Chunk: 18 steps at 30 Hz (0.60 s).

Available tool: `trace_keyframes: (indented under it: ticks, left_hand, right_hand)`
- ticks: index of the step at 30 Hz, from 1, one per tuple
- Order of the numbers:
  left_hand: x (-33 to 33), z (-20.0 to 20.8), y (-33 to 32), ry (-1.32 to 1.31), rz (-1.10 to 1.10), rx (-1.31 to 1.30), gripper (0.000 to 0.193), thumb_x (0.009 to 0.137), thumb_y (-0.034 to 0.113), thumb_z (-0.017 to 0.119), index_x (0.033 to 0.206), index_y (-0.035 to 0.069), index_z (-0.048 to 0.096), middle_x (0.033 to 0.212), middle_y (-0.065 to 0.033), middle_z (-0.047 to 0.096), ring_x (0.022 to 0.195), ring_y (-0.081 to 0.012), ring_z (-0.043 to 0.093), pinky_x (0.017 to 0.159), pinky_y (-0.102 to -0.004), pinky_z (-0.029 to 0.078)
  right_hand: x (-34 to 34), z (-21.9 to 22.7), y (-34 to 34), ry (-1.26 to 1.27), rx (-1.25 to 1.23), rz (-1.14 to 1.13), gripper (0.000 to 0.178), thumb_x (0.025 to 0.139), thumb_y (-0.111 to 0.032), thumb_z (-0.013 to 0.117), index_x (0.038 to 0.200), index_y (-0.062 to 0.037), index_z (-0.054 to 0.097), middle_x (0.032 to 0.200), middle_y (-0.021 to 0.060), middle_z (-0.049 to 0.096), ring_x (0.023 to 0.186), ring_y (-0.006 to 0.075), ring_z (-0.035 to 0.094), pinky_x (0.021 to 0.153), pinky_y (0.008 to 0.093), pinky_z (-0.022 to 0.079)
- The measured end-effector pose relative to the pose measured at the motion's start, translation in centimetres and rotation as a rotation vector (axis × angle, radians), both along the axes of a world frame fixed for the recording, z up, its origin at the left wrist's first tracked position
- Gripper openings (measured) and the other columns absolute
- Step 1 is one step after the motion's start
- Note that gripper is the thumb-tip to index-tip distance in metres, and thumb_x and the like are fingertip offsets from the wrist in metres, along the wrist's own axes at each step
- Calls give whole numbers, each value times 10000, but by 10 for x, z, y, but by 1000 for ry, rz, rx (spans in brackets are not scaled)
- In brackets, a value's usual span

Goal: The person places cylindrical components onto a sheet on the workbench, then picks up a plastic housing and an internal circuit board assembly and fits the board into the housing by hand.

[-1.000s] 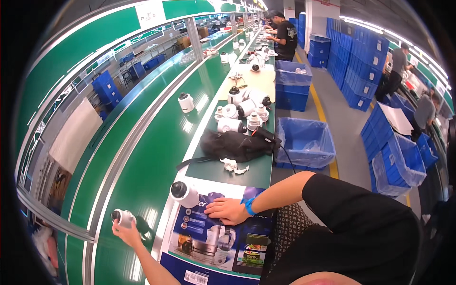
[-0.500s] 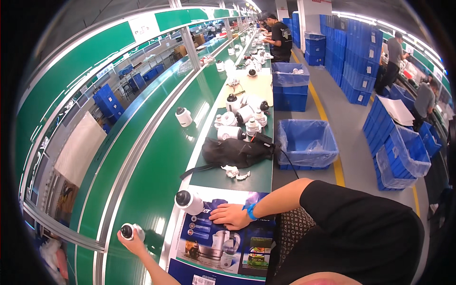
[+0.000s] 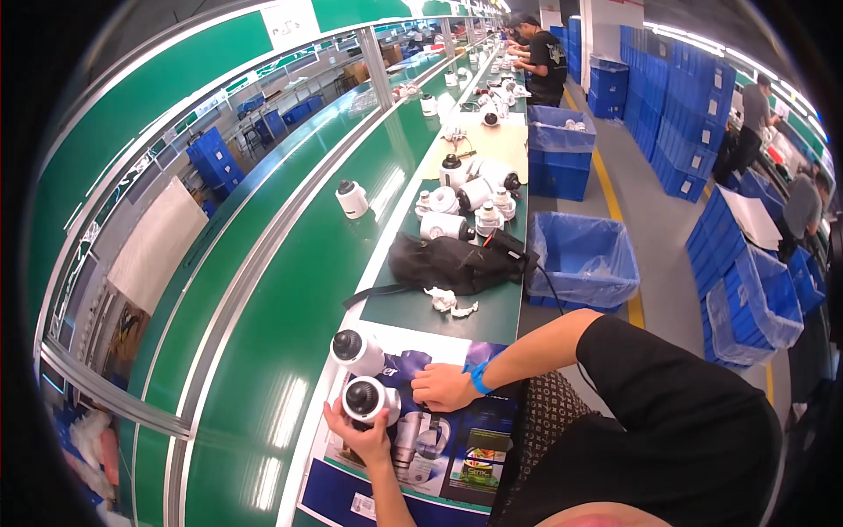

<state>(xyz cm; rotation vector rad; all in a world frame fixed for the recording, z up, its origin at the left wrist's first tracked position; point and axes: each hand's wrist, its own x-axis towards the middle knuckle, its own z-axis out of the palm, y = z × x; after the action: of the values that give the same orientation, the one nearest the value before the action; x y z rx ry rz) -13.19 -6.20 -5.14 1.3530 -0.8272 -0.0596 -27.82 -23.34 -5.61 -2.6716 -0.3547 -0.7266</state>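
Left hand (image 3: 356,430) wrapped around a white dome camera (image 3: 369,400), lens up, over the printed poster (image 3: 457,457). Right hand (image 3: 443,386) loosely curled, holding nothing, resting on poster just right of it. Second dome camera (image 3: 356,350) at poster's top-left corner, beside green conveyor belt (image 3: 290,307).

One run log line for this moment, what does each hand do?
left hand: holds white dome camera | right hand: rests on printed sheet | second dome camera: beside, untouched

A long green conveyor belt (image 3: 290,290) runs ahead, left of the hands. Right of them, blue bins (image 3: 584,259) line a grey floor (image 3: 667,255). Light glares on the belt.
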Motion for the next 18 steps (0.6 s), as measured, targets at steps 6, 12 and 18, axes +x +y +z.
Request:
trace_keyframes:
  ticks: [6,12,18]
  left_hand:
    - [-6,-3,2,-471,165,510,675,709,213,802,1253,-24,482,1264,-234,488,1189,-401,448,1033,-469,324]
    - [3,-3,17,-559,-43,534,359,726,179,749,1024,22,624,1117,-123,593,1119,-342,506,967,-466,351]
    - [-3,2,23,-735,-105,560,401,737,221,717,1088,47,630,1228,-137,556,1207,-338,463,1023,-513,305]
  right_hand:
    - [-7,1,-2,10,20,-7,162,769,-122,635,881,-104,519,817,57,477,788,253,519,674,370,415]
    - [-4,6,0,19,28,-3,159,773,-117,633,891,-103,527,834,64,496,794,264,524,675,379,427]
    - [-4,6,3,54,61,-19,144,784,-139,636,881,-112,533,866,61,525,845,262,530,724,374,437]
